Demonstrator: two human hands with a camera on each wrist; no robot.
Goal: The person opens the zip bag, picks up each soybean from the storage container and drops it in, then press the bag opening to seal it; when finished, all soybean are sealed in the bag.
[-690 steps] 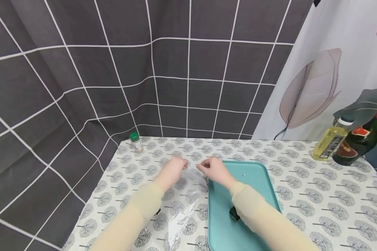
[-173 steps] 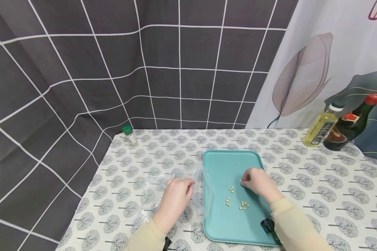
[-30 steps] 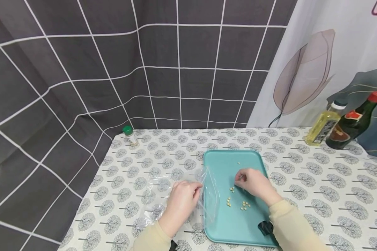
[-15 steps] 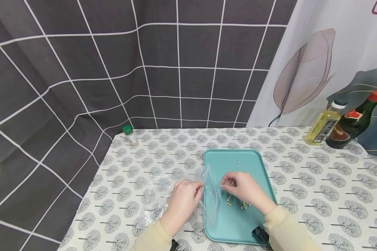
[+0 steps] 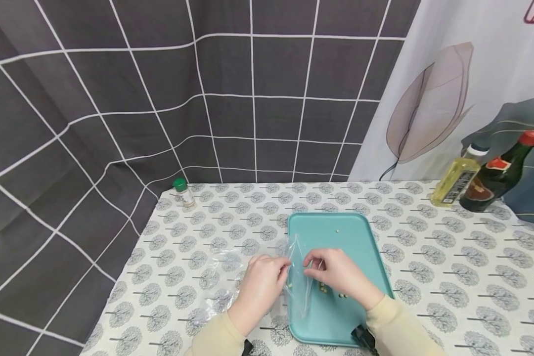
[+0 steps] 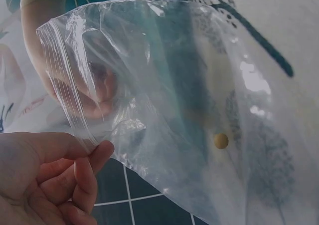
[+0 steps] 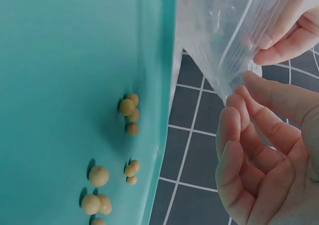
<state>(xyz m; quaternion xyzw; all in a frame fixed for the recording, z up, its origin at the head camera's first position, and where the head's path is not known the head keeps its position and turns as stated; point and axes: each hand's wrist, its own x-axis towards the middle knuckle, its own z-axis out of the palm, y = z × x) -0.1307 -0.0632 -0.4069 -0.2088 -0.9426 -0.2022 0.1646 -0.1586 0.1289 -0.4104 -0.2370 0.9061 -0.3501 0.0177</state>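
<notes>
My left hand [image 5: 259, 287] pinches the rim of a clear zip bag [image 6: 149, 85] between thumb and index finger. The bag's mouth hangs over the left edge of a teal tray [image 5: 320, 326]. One round yellow soybean [image 6: 221, 141] shows through the plastic. Just right of the mouth is my right hand [image 5: 338, 272], fingers bent loosely, thumb and index finger apart and nothing between them. Several soybeans [image 7: 98, 175] lie in small groups on the tray, partly hidden by the right hand in the head view. A lone soybean [image 5: 337, 231] sits near the tray's far end.
A small green-capped jar [image 5: 184, 193] stands at the table's far left corner. At the far right are a yellow oil bottle [image 5: 458, 180] and a dark bottle with a red cap [image 5: 498, 173]. A tree-patterned cloth [image 5: 160, 282] covers the table.
Over the last second my right hand has moved left and nearer, from above the tray to the bag's mouth, and its fingertips have parted. A soybean now shows inside the bag.
</notes>
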